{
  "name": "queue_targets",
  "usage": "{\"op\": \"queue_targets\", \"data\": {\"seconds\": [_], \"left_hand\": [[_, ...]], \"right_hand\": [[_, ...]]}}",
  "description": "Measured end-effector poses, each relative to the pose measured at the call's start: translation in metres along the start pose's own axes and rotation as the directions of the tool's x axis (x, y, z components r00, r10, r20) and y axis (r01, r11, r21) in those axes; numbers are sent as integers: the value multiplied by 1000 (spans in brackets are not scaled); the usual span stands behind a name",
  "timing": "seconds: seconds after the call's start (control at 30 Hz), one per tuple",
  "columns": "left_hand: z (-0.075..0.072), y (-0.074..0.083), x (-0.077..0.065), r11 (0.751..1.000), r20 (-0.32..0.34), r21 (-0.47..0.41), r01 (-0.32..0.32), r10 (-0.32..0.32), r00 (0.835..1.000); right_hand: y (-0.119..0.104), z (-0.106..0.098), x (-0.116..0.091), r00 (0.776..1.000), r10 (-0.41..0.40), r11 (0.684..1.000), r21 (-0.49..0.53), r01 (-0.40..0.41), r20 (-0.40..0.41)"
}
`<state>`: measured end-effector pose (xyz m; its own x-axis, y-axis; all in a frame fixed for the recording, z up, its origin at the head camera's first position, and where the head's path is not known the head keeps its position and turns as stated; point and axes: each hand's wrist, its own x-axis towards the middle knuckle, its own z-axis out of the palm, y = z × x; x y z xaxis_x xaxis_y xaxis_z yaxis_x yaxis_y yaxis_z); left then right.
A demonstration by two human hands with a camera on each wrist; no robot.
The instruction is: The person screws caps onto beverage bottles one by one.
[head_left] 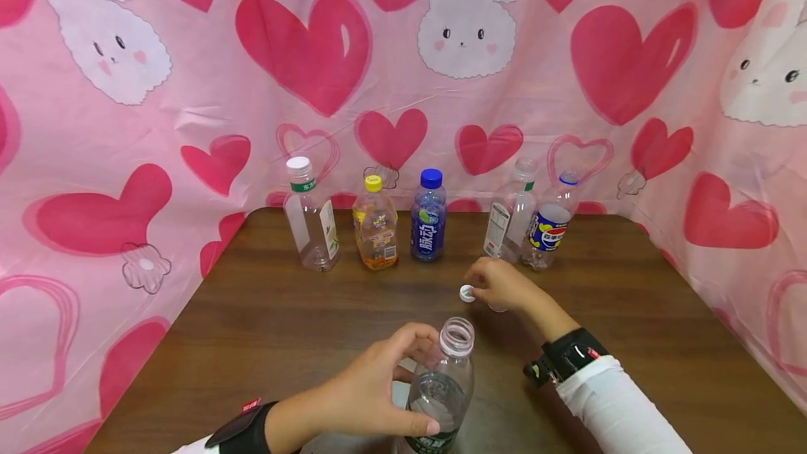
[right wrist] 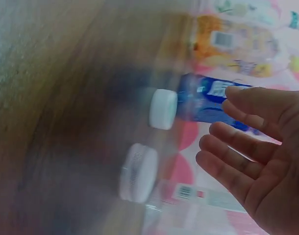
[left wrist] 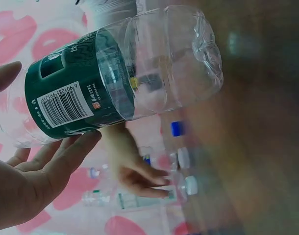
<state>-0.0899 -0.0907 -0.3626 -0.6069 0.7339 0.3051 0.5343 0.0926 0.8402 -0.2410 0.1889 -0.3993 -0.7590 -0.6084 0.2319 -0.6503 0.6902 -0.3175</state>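
Observation:
My left hand [head_left: 372, 384] grips a clear plastic bottle [head_left: 444, 391] near me, its thumb on one side and fingers on the other. That bottle has a dark green label [left wrist: 66, 83] with a barcode, and its mouth is uncapped. My right hand [head_left: 504, 286] is over the table beside a white cap [head_left: 466, 293]. In the right wrist view its fingers [right wrist: 228, 171] are loosely bent with nothing between them. A second white cap [right wrist: 138, 173] lies close by, mostly covered by the hand in the head view. A blue cap [left wrist: 177, 129] shows in the left wrist view.
Along the back of the brown table [head_left: 252, 342] stand a white-capped clear bottle [head_left: 312, 223], a yellow-capped bottle [head_left: 375, 226], a blue-capped bottle [head_left: 429, 219], an uncapped clear bottle [head_left: 509, 212] and a bottle with a blue label [head_left: 548, 230]. A pink heart-patterned cloth [head_left: 391, 40] hangs behind.

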Motion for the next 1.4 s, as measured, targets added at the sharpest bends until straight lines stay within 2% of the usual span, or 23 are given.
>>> {"op": "queue_targets", "data": {"seconds": [0.13, 0.33, 0.53, 0.73, 0.93, 1.07, 1.2, 1.3, 1.4], "left_hand": [[-4, 4, 6, 999, -29, 33, -15, 16, 999], [-7, 7, 9, 999, -45, 22, 42, -41, 998], [-5, 4, 8, 997, -42, -5, 76, -76, 996], [-3, 1, 8, 998, -82, 3, 70, -70, 994], [-3, 0, 8, 998, -110, 13, 59, -57, 992], [-4, -4, 8, 999, -118, 13, 50, -48, 992], [-6, -8, 7, 998, -126, 13, 55, -53, 991], [-7, -9, 6, 998, -124, 10, 62, -60, 990], [-8, -10, 6, 998, -115, 8, 62, -60, 992]], "right_hand": [[9, 8, 13, 998, -4, 998, -56, 7, 57], [9, 12, 25, 990, 4, 998, -63, 5, 142], [11, 18, 21, 990, -63, 996, -59, 70, 123], [4, 23, 22, 992, -30, 995, -94, 42, 125], [-3, 22, 20, 993, -41, 990, -130, 55, 107], [-18, 2, 16, 993, -114, 990, -84, 116, 32], [-49, -40, 11, 975, -220, 975, 27, 220, -29], [-79, -75, 3, 955, -293, 949, 110, 297, -55], [-106, -104, -6, 918, -386, 911, 121, 394, -90]]}}
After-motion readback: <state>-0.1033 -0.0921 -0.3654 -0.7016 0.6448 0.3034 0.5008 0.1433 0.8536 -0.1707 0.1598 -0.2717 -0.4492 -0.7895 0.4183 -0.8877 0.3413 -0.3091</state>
